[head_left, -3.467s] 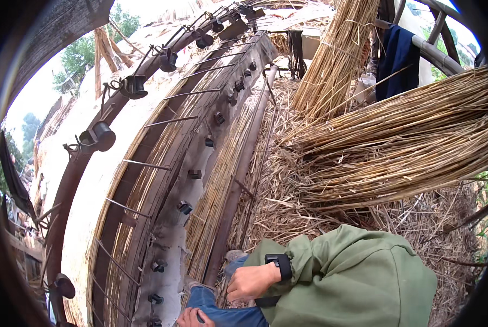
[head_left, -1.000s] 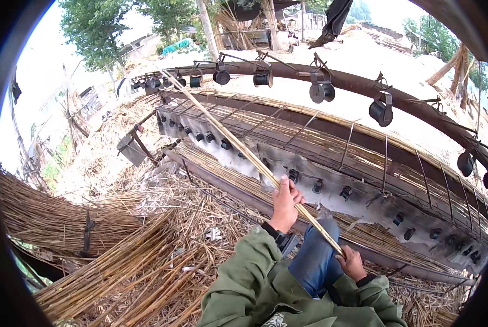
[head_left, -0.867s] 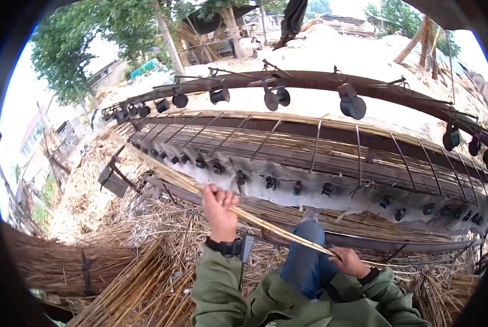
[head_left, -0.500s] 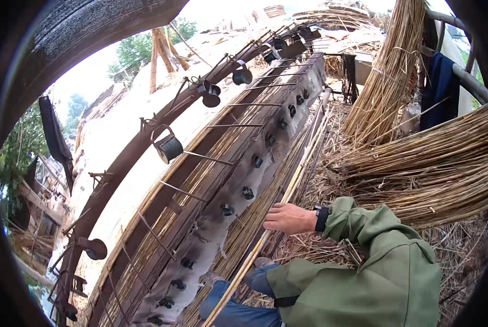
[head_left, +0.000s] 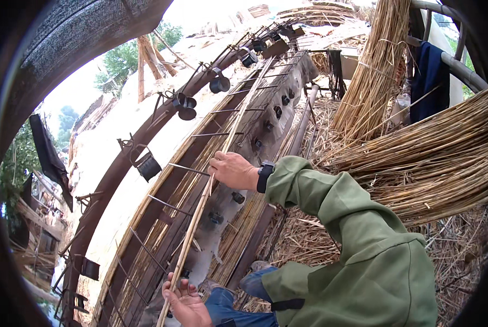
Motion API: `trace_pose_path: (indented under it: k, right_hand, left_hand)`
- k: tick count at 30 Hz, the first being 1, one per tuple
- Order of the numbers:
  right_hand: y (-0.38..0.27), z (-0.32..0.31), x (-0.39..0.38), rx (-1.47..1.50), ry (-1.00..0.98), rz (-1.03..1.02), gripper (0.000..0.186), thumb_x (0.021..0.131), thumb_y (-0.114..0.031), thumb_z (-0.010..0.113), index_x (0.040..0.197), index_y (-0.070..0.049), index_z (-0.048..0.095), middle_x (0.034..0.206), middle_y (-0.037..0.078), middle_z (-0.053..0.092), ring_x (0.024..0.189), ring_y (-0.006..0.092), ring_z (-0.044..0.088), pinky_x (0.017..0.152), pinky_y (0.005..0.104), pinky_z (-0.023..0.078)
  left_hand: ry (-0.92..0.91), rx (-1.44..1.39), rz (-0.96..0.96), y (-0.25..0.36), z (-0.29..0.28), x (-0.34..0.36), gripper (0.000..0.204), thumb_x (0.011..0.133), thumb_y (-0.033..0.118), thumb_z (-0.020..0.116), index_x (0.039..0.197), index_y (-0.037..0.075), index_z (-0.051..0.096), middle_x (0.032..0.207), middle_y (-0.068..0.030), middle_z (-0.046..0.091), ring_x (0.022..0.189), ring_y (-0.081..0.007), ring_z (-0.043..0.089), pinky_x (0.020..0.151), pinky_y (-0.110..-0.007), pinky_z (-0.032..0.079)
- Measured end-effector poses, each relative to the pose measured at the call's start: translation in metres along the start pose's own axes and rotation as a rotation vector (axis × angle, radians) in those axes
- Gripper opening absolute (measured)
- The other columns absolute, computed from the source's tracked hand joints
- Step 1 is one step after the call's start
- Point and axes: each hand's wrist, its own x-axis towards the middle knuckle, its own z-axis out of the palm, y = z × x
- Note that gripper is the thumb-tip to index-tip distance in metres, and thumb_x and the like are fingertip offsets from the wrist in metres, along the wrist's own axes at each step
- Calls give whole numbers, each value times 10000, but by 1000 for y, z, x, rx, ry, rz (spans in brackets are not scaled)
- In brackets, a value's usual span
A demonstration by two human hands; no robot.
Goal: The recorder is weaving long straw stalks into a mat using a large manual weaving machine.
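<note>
Two or more thin pale reeds [head_left: 198, 210] lie lengthwise along the frame, across its metal rods. My right hand [head_left: 234, 170], with a dark band on its wrist, is closed round the reeds near their middle. Close to the lower edge, my left hand [head_left: 188, 305] is turned palm up, its fingers curled and the reeds running through them. Beneath the reeds is a long dark beam [head_left: 173, 240] with thin rods [head_left: 170, 205] sticking out from it. Small dark spools [head_left: 238, 197] line the pale strip beside it, partly hidden by my right hand and arm.
A brown pipe [head_left: 118, 170] on the left carries hanging dark cylinders [head_left: 147, 166]. On the right lie a large reed bundle [head_left: 418, 158] and loose straw [head_left: 304, 240]; another bundle [head_left: 372, 71] stands upright beside a dark blue cloth [head_left: 426, 82] on a rail.
My right hand has moved left and up with the reeds, from beside the frame to over its rods. My left hand has come into view at the lower edge, on the reeds.
</note>
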Motion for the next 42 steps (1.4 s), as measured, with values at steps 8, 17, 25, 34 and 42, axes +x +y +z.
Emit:
trace_pose_path:
  k: [8,17,25,34,42]
  right_hand:
    - [51,-1,3,8,-13,-25,99,712,-112,565,791,-65,602,859,52,532,866,198,530,644,282,517]
    - [25,26,30,72,-55,-191,135,678,-95,558,813,-95,561,868,57,534,848,223,553,633,309,507]
    - [83,76,46,173,60,-67,252,757,42,501,1005,-3,515,983,159,513,917,365,517,736,414,428]
    - [-27,33,82,556,-120,-88,394,637,41,639,1007,-5,512,986,170,531,912,380,517,757,425,423]
    - [-133,2,129,644,-612,-340,293,662,-118,663,923,-23,567,937,147,577,842,351,550,696,393,444]
  left_hand:
    - [194,2,68,26,-60,-29,276,930,299,466,989,41,546,916,-79,584,785,-192,539,692,-301,462]
    - [829,-61,416,108,-235,-115,261,928,325,466,857,76,497,650,1,482,590,-74,455,505,-218,411]
    - [559,-153,576,135,-181,12,135,924,185,485,933,52,502,770,-58,578,714,-144,564,622,-258,489]
    - [635,121,254,79,-199,64,464,864,141,557,1249,-20,353,966,-84,534,822,-198,598,659,-282,489]
    - [-23,1310,362,-34,-152,-25,264,804,208,600,1018,57,573,1012,-86,575,956,-259,532,836,-381,418]
